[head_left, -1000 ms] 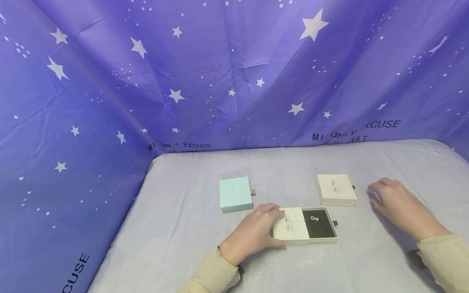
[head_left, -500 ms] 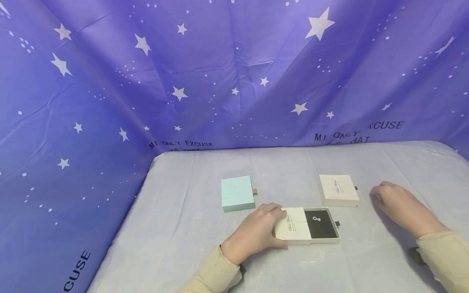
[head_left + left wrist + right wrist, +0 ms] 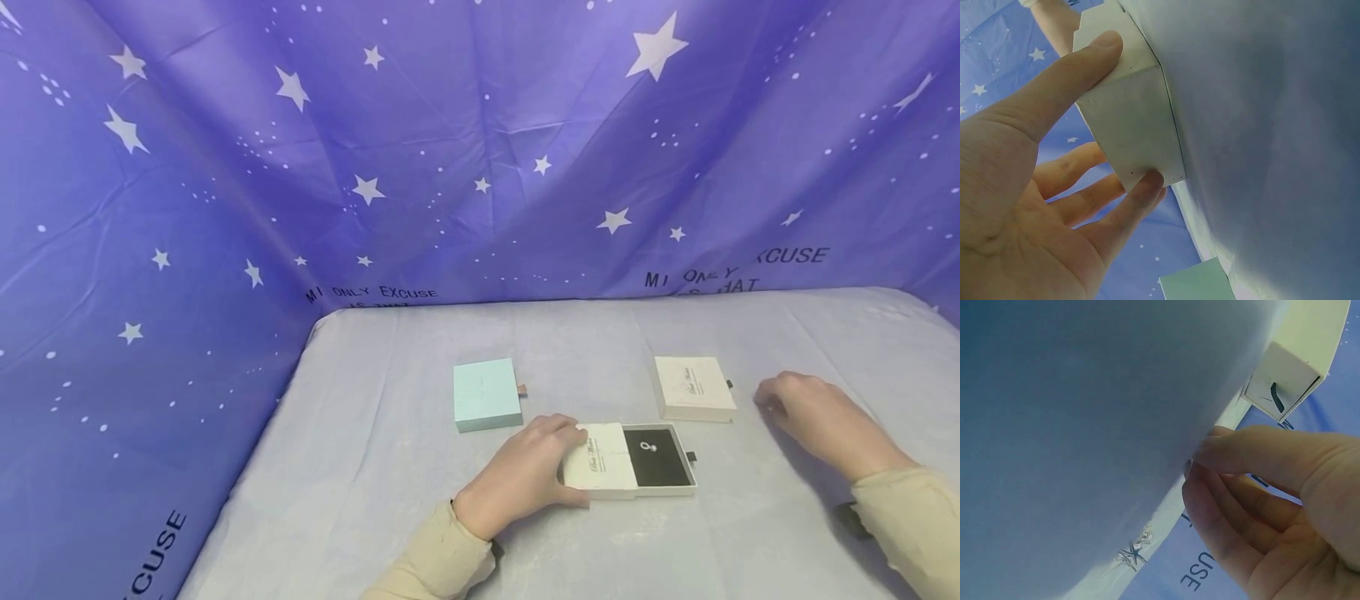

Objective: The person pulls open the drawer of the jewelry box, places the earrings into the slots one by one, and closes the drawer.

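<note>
A cream drawer box (image 3: pixel 600 462) lies at the front middle of the table. Its tray (image 3: pixel 660 458) is slid out to the right, showing a black insert with a small silver piece (image 3: pixel 651 448). My left hand (image 3: pixel 577 467) grips the box's sleeve (image 3: pixel 1132 125) from the left, thumb on the near side and fingers on the far side. My right hand (image 3: pixel 772 400) rests on the cloth to the right of a second, closed cream box (image 3: pixel 693 387). Its thumb and curled fingertips (image 3: pixel 1200 459) meet on the cloth, and nothing shows between them.
A closed mint-green box (image 3: pixel 486 394) with a small pull tab sits left of centre. The second cream box (image 3: pixel 1297 359) has a dark pull tab facing my right hand. The table (image 3: pixel 375 467) has a grey cloth, and a purple star-print curtain (image 3: pixel 480 150) hangs behind and to the left.
</note>
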A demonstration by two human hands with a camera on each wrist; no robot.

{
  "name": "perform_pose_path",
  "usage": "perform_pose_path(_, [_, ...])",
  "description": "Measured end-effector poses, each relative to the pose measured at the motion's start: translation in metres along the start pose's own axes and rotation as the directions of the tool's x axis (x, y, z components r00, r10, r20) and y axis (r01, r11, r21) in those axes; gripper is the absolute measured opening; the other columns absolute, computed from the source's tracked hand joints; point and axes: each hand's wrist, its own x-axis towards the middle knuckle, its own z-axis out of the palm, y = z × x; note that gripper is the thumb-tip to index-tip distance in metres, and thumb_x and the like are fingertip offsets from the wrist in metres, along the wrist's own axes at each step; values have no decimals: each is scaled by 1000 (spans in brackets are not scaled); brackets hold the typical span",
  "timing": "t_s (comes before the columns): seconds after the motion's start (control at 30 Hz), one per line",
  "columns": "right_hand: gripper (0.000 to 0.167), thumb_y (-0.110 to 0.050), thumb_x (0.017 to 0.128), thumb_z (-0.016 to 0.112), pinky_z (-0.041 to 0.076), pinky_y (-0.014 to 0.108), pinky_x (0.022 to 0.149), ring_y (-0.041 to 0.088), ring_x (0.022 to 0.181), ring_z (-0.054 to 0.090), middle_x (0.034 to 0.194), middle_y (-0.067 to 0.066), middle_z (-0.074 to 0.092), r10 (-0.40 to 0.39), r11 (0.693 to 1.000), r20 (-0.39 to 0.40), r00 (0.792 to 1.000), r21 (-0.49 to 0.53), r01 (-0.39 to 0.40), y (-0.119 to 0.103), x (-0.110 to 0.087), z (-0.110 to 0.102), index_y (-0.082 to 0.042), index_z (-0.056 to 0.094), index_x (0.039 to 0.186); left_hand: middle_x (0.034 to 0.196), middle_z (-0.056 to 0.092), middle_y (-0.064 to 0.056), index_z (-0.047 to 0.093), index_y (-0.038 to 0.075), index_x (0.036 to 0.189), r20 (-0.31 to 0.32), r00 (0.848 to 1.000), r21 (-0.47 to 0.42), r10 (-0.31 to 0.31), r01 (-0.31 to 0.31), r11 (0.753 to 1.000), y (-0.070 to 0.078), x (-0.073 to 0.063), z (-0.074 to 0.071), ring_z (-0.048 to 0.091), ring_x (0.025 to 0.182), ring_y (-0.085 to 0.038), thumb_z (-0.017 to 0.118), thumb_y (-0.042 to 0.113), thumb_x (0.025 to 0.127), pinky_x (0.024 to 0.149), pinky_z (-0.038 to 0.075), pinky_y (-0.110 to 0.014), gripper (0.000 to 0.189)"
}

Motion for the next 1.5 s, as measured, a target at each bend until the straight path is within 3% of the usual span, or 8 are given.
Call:
perform_pose_path(0.13, [16, 10, 73, 70, 52, 59, 74, 41, 75, 64, 79, 18, 66, 1, 1000, 1, 1000, 6, -1, -2, 1, 2, 7, 70, 89, 133, 61, -4, 63, 11, 131, -1, 1000, 2, -2, 2, 1000, 0, 0, 0, 57, 120, -16, 88, 44, 69, 105, 45, -24, 76])
perform_pose_path(0.37, [19, 16, 67, 69, 53, 56, 66, 35, 65, 59, 74, 15, 56, -53, 999, -176, 983, -1, 54, -5, 1, 7, 8, 69, 84, 133, 61, -4, 63, 11, 131, 2, 1000, 3, -8, 8, 1000, -1, -1, 0, 57, 120, -16, 88, 45, 68, 105, 45, -25, 76])
perform_pose_path(0.43, [20, 18, 65, 68, 53, 56, 66, 37, 66, 59, 75, 16, 56, -54, 998, -194, 979, 5, 55, -6, 1, 7, 9, 69, 83, 133, 61, -3, 63, 11, 131, 0, 1000, 3, -9, 9, 1000, -2, -1, 0, 57, 120, -16, 88, 44, 68, 105, 45, -25, 75])
perform_pose_path(0.8, [12, 15, 74, 68, 53, 59, 72, 43, 77, 62, 83, 19, 61, -4, 998, -148, 989, 57, 12, -16, -1, 4, 9, 71, 83, 131, 61, -1, 63, 12, 130, -10, 1000, 12, 4, -3, 1000, -3, -1, 0, 57, 119, -14, 88, 45, 69, 103, 46, -23, 74])
perform_pose_path(1.13, [14, 14, 70, 73, 50, 63, 76, 49, 82, 64, 88, 28, 67, 6, 996, -243, 970, 88, 16, -23, 2, 2, 8, 70, 83, 135, 60, -4, 62, 11, 133, 13, 1000, -1, -11, 11, 1000, 0, 0, -1, 56, 123, -15, 87, 45, 69, 107, 43, -25, 77])
perform_pose_path(1.3, [14, 11, 71, 75, 48, 64, 77, 51, 83, 63, 89, 28, 68, 34, 993, -236, 971, 116, -6, -24, 1, -1, 7, 71, 83, 135, 60, -3, 62, 11, 133, 9, 1000, 1, -9, 9, 1000, 0, 1, -1, 56, 122, -14, 87, 45, 69, 106, 44, -24, 77])
perform_pose_path(1.5, [8, 3, 75, 75, 49, 63, 76, 48, 80, 66, 86, 24, 71, 44, 993, -174, 984, 111, -24, -25, 0, -1, 3, 73, 83, 134, 60, -3, 62, 11, 132, 1, 1000, 6, -1, 1, 1000, -1, 1, 0, 57, 120, -14, 87, 45, 69, 105, 44, -23, 76])
